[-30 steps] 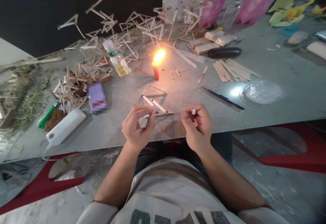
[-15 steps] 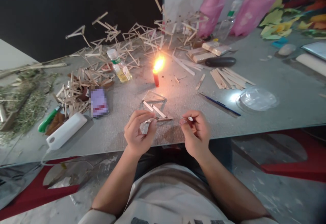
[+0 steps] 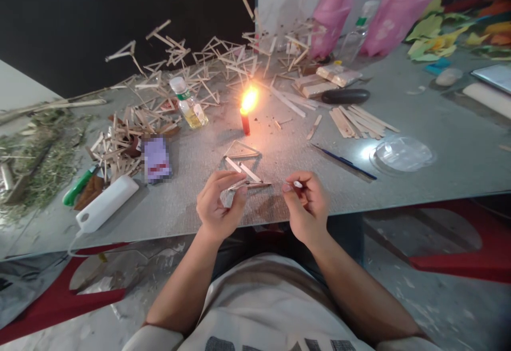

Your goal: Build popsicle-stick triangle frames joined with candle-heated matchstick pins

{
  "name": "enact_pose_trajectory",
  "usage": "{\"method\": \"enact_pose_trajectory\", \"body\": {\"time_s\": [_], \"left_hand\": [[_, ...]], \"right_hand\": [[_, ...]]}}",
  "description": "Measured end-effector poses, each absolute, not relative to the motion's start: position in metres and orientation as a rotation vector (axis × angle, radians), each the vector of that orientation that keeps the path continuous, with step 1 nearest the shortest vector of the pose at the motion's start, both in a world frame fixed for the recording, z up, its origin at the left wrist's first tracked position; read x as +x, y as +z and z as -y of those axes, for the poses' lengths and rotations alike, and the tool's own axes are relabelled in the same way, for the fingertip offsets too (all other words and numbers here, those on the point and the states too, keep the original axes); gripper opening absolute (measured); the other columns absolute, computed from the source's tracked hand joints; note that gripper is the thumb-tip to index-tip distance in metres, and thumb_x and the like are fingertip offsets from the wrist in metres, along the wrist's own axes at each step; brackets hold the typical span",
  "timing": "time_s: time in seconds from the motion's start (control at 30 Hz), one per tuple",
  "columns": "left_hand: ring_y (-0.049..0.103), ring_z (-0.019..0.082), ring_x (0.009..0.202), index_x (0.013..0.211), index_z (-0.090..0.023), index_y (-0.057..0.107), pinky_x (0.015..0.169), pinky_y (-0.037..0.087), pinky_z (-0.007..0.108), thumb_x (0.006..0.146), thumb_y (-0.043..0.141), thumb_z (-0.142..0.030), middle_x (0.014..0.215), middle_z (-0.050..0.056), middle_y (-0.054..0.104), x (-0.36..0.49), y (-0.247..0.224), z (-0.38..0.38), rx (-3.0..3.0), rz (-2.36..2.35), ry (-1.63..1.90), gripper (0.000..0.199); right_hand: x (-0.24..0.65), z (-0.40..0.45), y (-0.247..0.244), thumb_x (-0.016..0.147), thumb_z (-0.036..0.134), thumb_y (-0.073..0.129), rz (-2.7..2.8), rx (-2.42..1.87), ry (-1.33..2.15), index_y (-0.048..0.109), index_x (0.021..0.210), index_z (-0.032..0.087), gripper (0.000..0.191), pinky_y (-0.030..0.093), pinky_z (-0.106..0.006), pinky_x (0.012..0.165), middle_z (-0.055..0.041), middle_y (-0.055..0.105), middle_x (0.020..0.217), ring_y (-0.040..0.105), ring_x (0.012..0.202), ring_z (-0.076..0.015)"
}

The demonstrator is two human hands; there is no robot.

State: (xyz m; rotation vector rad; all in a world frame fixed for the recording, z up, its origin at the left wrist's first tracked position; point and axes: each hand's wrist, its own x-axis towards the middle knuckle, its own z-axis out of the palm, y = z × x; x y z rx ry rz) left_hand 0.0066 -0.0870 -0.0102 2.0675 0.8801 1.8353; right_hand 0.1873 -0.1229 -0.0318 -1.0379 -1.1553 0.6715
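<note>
My left hand (image 3: 221,204) is at the near edge of the table, thumb and fingers apart, beside a small frame of thin wooden sticks (image 3: 249,172). The frame lies flat, a triangle at its far end and a zigzag toward me. To its right, my right hand (image 3: 306,207) is closed in a pinch around a small whitish thing that I cannot make out. Beyond the frame a red candle (image 3: 245,123) stands upright with a bright flame.
Left lie a purple box (image 3: 157,159), a white power bank (image 3: 107,203), a green-handled knife (image 3: 80,187) and a bottle (image 3: 188,103). Joined sticks (image 3: 227,55) spread behind. Right are flat sticks (image 3: 361,122), a blue pen (image 3: 344,161) and a clear lid (image 3: 405,154).
My left thumb and fingertips have parted slightly near the stick frame. My right hand has barely moved. The view has shifted a little.
</note>
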Motion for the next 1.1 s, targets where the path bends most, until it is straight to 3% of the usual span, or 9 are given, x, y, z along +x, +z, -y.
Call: {"method": "enact_pose_trajectory", "body": {"time_s": [0.37,1.1], "left_hand": [[0.074,0.017,0.084,0.104,-0.021,0.072,0.077,0.061,0.034,0.094,0.071,-0.014,0.088,0.004,0.077,0.0116,-0.0077,0.0829,2.003,-0.895,1.862,0.012],[0.07,0.018,0.084,0.102,-0.02,0.069,0.072,0.058,0.034,0.09,0.069,-0.007,0.087,0.004,0.071,0.0097,-0.0107,0.0815,2.125,-0.897,1.863,0.018]], "right_hand": [[0.1874,0.1247,-0.0351,0.098,0.034,0.064,1.144,-1.03,0.717,0.061,0.097,0.025,0.01,0.032,-0.025,0.05,0.0055,0.045,0.071,0.039,0.056,-0.0108],[0.1876,0.1262,-0.0362,0.097,0.029,0.063,1.171,-1.037,0.659,0.061,0.101,0.026,0.005,0.035,-0.024,0.052,0.0044,0.05,0.076,0.041,0.059,-0.0105]]}}
